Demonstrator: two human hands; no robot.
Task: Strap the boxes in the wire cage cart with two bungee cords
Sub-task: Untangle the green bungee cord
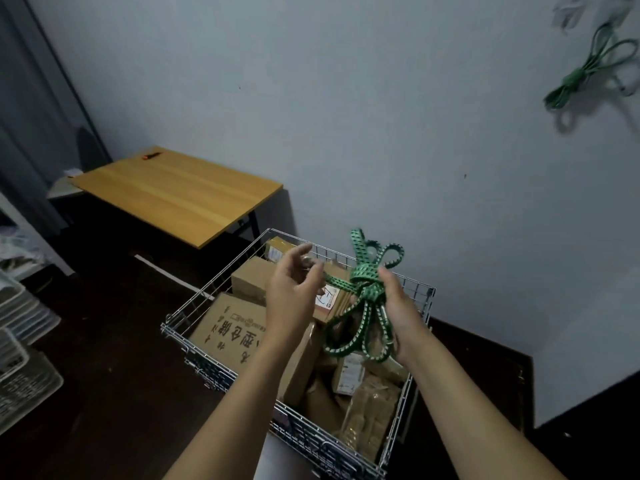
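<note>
Over the cart's (304,434) far edge, above the boxes (225,327), right hand (398,306) grips a knotted green cord (367,282), left hand (294,285) pinches one strand; second cord (585,74) hangs on wall.

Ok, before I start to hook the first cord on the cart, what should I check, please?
1. Knotted cord held securely: ok. The left hand pinches one strand and the right hand holds the bundle.
2. Cord untied and free to stretch: not ok. It is wound into a knot with loops.
3. Hooks at the cord ends located: cannot tell.
4. Boxes lying inside the wire cage cart: ok.
5. Second cord within reach: not ok. It hangs bundled on the wall, up and to the right.
</note>
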